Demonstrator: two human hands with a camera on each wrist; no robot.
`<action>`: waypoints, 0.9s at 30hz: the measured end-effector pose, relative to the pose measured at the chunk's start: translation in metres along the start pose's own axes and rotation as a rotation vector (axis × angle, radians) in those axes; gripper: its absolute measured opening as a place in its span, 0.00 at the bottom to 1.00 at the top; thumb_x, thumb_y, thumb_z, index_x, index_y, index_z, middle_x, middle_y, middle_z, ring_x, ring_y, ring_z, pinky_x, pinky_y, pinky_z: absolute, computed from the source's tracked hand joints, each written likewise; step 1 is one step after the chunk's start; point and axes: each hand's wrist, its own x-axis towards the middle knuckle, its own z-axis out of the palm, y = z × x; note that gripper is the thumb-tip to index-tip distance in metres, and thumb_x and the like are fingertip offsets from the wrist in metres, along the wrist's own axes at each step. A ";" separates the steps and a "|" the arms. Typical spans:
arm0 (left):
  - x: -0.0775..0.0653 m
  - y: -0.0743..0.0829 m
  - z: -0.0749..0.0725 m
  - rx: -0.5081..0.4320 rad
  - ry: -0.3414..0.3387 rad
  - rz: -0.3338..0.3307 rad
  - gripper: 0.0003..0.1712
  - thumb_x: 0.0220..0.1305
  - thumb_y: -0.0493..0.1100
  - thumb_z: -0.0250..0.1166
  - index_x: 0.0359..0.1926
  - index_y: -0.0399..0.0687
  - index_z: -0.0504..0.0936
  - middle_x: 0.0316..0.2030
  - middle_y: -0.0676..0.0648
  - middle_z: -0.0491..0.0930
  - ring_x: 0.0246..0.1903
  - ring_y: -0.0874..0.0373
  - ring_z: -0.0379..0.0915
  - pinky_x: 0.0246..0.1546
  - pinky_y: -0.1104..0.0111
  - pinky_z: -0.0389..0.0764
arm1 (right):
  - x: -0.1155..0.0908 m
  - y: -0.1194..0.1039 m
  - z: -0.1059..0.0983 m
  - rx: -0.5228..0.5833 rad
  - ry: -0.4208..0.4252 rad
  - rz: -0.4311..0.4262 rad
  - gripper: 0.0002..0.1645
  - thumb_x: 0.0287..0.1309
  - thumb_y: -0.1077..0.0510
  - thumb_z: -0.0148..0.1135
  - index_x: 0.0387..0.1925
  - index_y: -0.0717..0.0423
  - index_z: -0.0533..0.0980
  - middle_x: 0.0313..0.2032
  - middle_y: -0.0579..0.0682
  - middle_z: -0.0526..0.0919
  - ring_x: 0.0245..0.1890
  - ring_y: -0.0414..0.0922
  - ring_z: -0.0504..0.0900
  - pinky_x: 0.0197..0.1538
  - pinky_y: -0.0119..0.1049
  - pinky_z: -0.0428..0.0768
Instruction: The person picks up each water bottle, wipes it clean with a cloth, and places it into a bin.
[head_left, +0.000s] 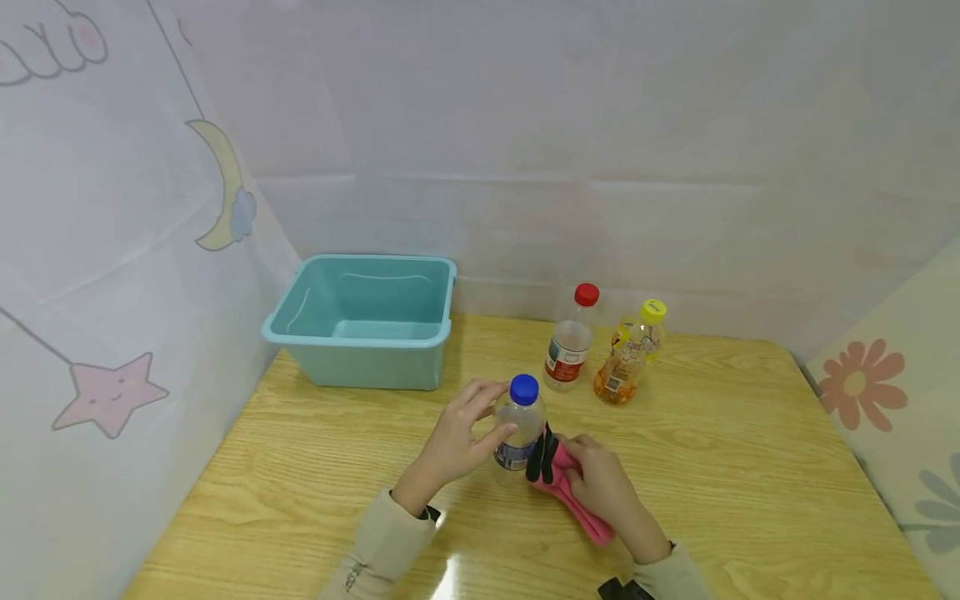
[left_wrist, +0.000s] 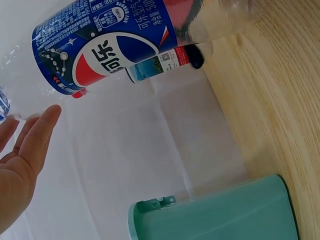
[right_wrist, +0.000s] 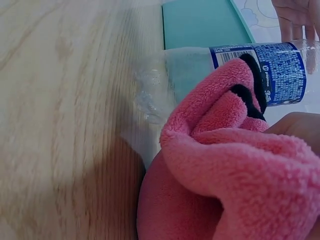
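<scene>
A clear plastic bottle [head_left: 516,421] with a blue cap and a blue Pepsi label [left_wrist: 107,50] stands upright on the table. My left hand [head_left: 467,433] holds its upper part, thumb on the near side and fingers toward the far side. In the left wrist view, fingers [left_wrist: 37,135] show beside the bottle's shoulder. My right hand [head_left: 600,479] grips a folded pink towel [head_left: 564,483] with black trim. The towel's trimmed end lies against the bottle's right side, over part of the label. Folds of the towel [right_wrist: 235,165] hide most of the right hand in its wrist view.
A light-blue plastic bin [head_left: 375,367] stands at the back left. Behind the held bottle are a red-capped bottle [head_left: 568,350] and a yellow-capped bottle [head_left: 622,367] with some amber liquid. A white sheet [head_left: 525,208] hangs along the wooden table's [head_left: 750,467] back edge.
</scene>
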 end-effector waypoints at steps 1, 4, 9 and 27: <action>0.000 0.000 0.000 -0.001 -0.002 -0.003 0.26 0.58 0.39 0.63 0.56 0.35 0.70 0.47 0.41 0.71 0.48 0.50 0.71 0.44 0.65 0.78 | 0.000 0.000 0.000 0.000 -0.006 -0.001 0.27 0.37 0.75 0.62 0.46 0.64 0.78 0.31 0.53 0.78 0.30 0.47 0.78 0.32 0.40 0.79; 0.001 0.000 -0.001 -0.006 -0.004 -0.006 0.26 0.58 0.39 0.64 0.56 0.35 0.70 0.47 0.41 0.71 0.48 0.50 0.71 0.44 0.64 0.78 | 0.000 0.002 0.000 -0.005 -0.010 -0.006 0.27 0.37 0.75 0.62 0.46 0.64 0.78 0.31 0.53 0.79 0.31 0.48 0.79 0.32 0.41 0.79; 0.002 -0.001 -0.001 -0.022 -0.020 -0.008 0.26 0.58 0.39 0.63 0.57 0.35 0.70 0.48 0.40 0.71 0.49 0.50 0.70 0.45 0.67 0.78 | -0.003 0.009 -0.004 0.019 0.025 0.010 0.28 0.39 0.74 0.62 0.48 0.60 0.77 0.33 0.53 0.80 0.34 0.49 0.79 0.35 0.43 0.79; 0.012 -0.005 -0.011 -0.150 -0.176 -0.072 0.25 0.60 0.35 0.61 0.57 0.32 0.68 0.53 0.37 0.70 0.54 0.45 0.67 0.49 0.65 0.75 | -0.009 0.027 -0.017 0.101 0.284 -0.070 0.29 0.35 0.76 0.67 0.46 0.63 0.78 0.36 0.56 0.82 0.35 0.52 0.81 0.33 0.46 0.79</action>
